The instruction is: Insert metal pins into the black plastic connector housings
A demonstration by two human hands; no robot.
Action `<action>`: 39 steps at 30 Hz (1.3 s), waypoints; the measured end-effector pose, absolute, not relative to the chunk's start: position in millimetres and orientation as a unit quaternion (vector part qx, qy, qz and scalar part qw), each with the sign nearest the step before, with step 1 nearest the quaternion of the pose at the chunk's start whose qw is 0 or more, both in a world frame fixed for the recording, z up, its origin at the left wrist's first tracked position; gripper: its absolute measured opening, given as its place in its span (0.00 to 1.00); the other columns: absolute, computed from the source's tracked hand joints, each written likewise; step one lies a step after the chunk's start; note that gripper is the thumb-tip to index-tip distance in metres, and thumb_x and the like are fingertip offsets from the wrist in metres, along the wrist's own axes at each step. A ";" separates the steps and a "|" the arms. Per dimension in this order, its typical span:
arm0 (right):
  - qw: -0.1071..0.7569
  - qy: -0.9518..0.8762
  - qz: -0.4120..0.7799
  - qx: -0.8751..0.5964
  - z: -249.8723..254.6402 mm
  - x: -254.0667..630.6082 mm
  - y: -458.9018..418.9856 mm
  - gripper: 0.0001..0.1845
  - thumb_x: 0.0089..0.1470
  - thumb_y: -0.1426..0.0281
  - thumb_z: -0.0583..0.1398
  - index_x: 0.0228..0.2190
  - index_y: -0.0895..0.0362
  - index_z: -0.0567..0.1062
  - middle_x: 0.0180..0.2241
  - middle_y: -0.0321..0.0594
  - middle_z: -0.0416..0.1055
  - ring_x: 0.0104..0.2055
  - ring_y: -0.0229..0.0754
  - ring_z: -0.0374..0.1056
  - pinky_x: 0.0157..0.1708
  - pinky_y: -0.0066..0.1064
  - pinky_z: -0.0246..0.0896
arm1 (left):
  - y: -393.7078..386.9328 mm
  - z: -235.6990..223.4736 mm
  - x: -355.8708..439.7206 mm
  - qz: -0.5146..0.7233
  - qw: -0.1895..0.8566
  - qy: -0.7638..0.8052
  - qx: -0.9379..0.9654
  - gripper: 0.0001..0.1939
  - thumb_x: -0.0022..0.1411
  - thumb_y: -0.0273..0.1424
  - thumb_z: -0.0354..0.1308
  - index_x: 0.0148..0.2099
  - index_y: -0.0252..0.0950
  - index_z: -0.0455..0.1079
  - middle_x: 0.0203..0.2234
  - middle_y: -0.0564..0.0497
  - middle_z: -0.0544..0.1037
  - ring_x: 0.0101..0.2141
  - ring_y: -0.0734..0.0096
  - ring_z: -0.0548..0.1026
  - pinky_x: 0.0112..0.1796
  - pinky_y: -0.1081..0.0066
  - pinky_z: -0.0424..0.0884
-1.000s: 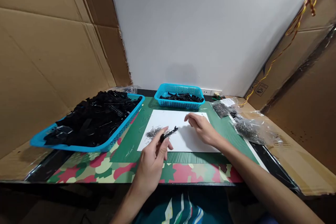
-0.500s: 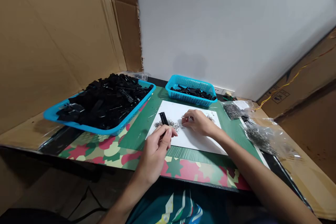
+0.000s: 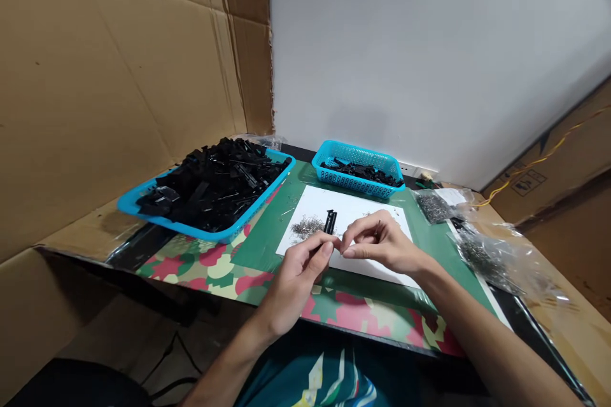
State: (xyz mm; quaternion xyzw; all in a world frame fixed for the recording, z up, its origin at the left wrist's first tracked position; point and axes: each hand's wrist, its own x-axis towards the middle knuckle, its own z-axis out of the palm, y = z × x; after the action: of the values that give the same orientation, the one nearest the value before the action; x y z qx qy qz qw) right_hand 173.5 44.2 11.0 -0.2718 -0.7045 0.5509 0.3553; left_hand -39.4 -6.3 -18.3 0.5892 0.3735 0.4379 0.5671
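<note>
Left hand point(image 3: 304, 267) grips black part point(image 3: 331, 221) over paper point(image 3: 351, 202), right hand's point(image 3: 386, 245) fingertips nearly meet alongside, any hold indiscernible, in apparent two-handed fine work, next move likely demanding steadiness

Two hands point(image 3: 301, 273), two baskets point(image 3: 356, 186), apparently two bags point(image 3: 433, 206)

The person is wearing a dark teal cloth garment point(image 3: 291, 365), its front showing at the near edge. A multicoloured printed design point(image 3: 316, 376) is running across it in slanting, pointed streaks: white and yellow on the left, narrow white with green and red in the middle, curving light blue and white on the right. The slender bare left forearm point(image 3: 238, 353) and slender bare right forearm point(image 3: 487, 324) are leading into a bare left grip point(image 3: 305, 267) and a bare right grip point(image 3: 384, 245).
</note>
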 end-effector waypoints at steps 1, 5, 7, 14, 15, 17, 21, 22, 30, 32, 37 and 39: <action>0.351 -0.704 0.557 -0.267 8.9 172.5 44.5 0.09 0.53 0.65 0.74 0.31 0.59 0.85 0.18 0.27 0.51 0.23 0.32 0.39 0.24 0.32 0.33 | -6.3 -17.6 -39.4 0.437 0.571 0.363 0.592 0.18 0.74 0.48 0.54 0.46 0.37 0.71 0.24 0.58 0.56 0.25 0.75 0.52 0.25 0.73 0.49; 0.355 -0.704 0.556 -0.265 4.8 170.9 48.6 0.11 0.53 0.64 0.74 0.30 0.59 0.85 0.19 0.28 0.53 0.24 0.32 0.41 0.25 0.32 0.34 | -5.0 -17.1 -39.3 0.442 0.572 0.345 0.598 0.15 0.73 0.45 0.57 0.42 0.37 0.69 0.25 0.59 0.56 0.25 0.76 0.50 0.24 0.74 0.48; 0.364 -0.704 0.549 -0.266 5.0 171.1 49.7 0.11 0.53 0.63 0.74 0.31 0.59 0.85 0.19 0.28 0.54 0.23 0.32 0.41 0.25 0.32 0.34 | -3.9 -18.0 -39.6 0.438 0.584 0.340 0.593 0.16 0.73 0.45 0.57 0.42 0.38 0.68 0.25 0.59 0.56 0.25 0.77 0.51 0.25 0.75 0.49; 0.373 -0.728 0.503 -0.278 8.0 167.7 47.0 0.13 0.54 0.61 0.73 0.32 0.60 0.84 0.19 0.26 0.51 0.23 0.32 0.42 0.24 0.30 0.37 | -2.1 -19.7 -40.6 0.430 0.610 0.344 0.570 0.18 0.73 0.47 0.57 0.39 0.37 0.65 0.25 0.59 0.54 0.25 0.78 0.51 0.24 0.77 0.49; 0.376 -0.732 0.492 -0.283 8.9 166.8 45.9 0.13 0.54 0.61 0.73 0.32 0.59 0.83 0.20 0.27 0.51 0.24 0.32 0.43 0.24 0.30 0.38 | -2.1 -19.7 -40.3 0.432 0.606 0.350 0.568 0.19 0.73 0.47 0.56 0.38 0.37 0.65 0.25 0.59 0.55 0.25 0.78 0.52 0.24 0.77 0.49; 0.380 -0.741 0.471 -0.291 11.1 164.9 43.2 0.12 0.56 0.63 0.72 0.34 0.59 0.82 0.21 0.27 0.51 0.24 0.33 0.44 0.24 0.29 0.39 | -2.0 -19.9 -39.4 0.436 0.603 0.360 0.563 0.19 0.73 0.48 0.56 0.38 0.37 0.65 0.26 0.58 0.56 0.25 0.78 0.53 0.24 0.77 0.49; 0.377 -0.768 0.417 -0.306 13.8 161.9 37.0 0.08 0.62 0.67 0.66 0.35 0.59 0.80 0.20 0.26 0.50 0.23 0.33 0.44 0.23 0.29 0.39 | -0.6 -21.2 -38.4 0.445 0.605 0.371 0.546 0.19 0.73 0.48 0.55 0.38 0.37 0.65 0.24 0.59 0.53 0.24 0.78 0.51 0.24 0.76 0.47; 0.379 -0.778 0.396 -0.308 13.7 161.2 35.8 0.07 0.63 0.67 0.65 0.36 0.59 0.80 0.20 0.26 0.50 0.23 0.32 0.43 0.23 0.28 0.39 | -0.2 -21.6 -38.4 0.447 0.606 0.371 0.543 0.19 0.73 0.48 0.55 0.38 0.37 0.65 0.24 0.59 0.52 0.24 0.77 0.50 0.24 0.76 0.47; 0.386 -0.776 0.384 -0.318 11.4 160.1 35.3 0.10 0.63 0.64 0.66 0.38 0.59 0.80 0.20 0.26 0.55 0.22 0.32 0.46 0.22 0.27 0.41 | 1.3 -24.6 -38.7 0.454 0.582 0.386 0.553 0.18 0.72 0.48 0.58 0.40 0.39 0.65 0.25 0.59 0.54 0.24 0.77 0.50 0.24 0.76 0.48; 0.379 -0.761 0.421 -0.317 12.4 161.0 36.2 0.11 0.61 0.63 0.68 0.36 0.59 0.80 0.20 0.27 0.57 0.22 0.31 0.47 0.22 0.27 0.42 | 1.5 -26.2 -38.8 0.450 0.567 0.398 0.564 0.18 0.72 0.49 0.57 0.41 0.39 0.66 0.24 0.60 0.53 0.24 0.77 0.49 0.23 0.75 0.47; 0.380 -0.739 0.464 -0.308 14.6 163.9 38.3 0.13 0.58 0.61 0.70 0.34 0.60 0.82 0.23 0.30 0.63 0.24 0.32 0.49 0.23 0.26 0.46 | 0.9 -27.5 -38.8 0.444 0.556 0.397 0.580 0.18 0.71 0.49 0.58 0.40 0.38 0.66 0.24 0.60 0.52 0.24 0.76 0.49 0.23 0.74 0.47; 0.371 -0.734 0.479 -0.307 14.6 165.4 38.6 0.12 0.59 0.62 0.69 0.34 0.60 0.81 0.23 0.30 0.62 0.24 0.32 0.50 0.24 0.27 0.47 | 0.0 -25.9 -38.4 0.442 0.544 0.400 0.591 0.18 0.71 0.47 0.58 0.39 0.38 0.67 0.24 0.59 0.54 0.24 0.75 0.51 0.24 0.74 0.48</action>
State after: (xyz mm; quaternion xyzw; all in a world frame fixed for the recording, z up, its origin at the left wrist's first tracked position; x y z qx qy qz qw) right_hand 165.4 38.6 14.6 -0.3070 -0.7338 0.4795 0.3706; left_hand -38.4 0.0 -25.9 0.5906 0.3997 0.4418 0.5443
